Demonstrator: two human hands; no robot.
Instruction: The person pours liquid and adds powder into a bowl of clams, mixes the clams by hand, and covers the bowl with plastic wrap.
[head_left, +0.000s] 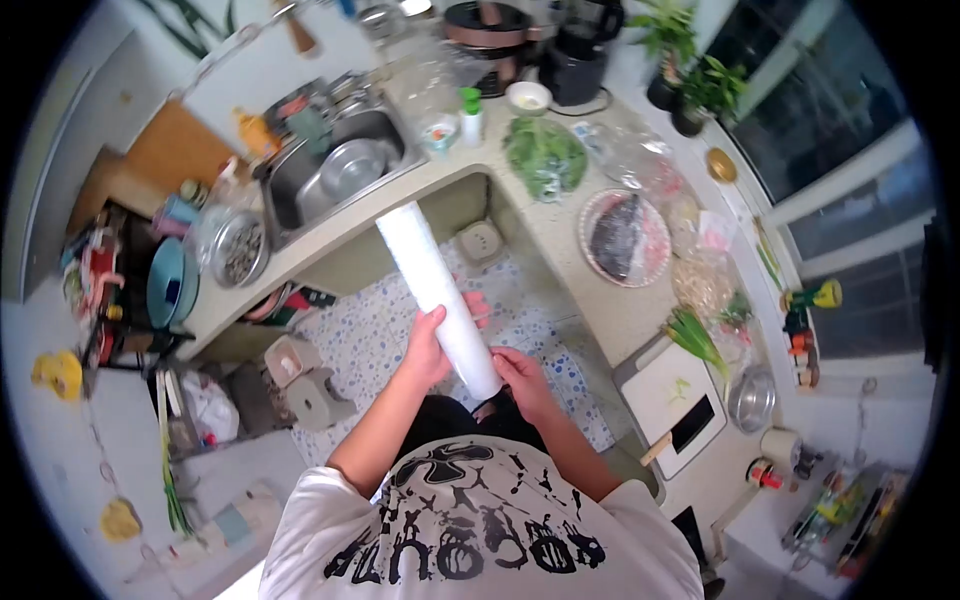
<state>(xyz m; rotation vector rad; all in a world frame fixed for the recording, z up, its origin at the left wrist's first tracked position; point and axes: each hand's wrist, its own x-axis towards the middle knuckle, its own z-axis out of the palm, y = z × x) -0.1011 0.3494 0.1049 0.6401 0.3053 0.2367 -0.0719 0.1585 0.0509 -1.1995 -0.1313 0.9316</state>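
A long white roll of plastic film (432, 285) is held at a slant in front of my body, over the floor. My left hand (428, 345) wraps round it from below, with the thumb on the near side and the fingertips showing past the far side. At the roll's lower end, my right hand (522, 382) has its fingers closed against the edge of the film. Whether it has a loose edge between the fingertips is too small to make out.
On the right counter are a plate (594, 258) with a dark fish under film, bagged leafy greens (543, 157), and a white cutting board (650, 400) with a knife (690, 427) and spring onions (697, 338). The sink (283, 190) holds a metal basin (352, 168). Stools (318, 398) stand lower left.
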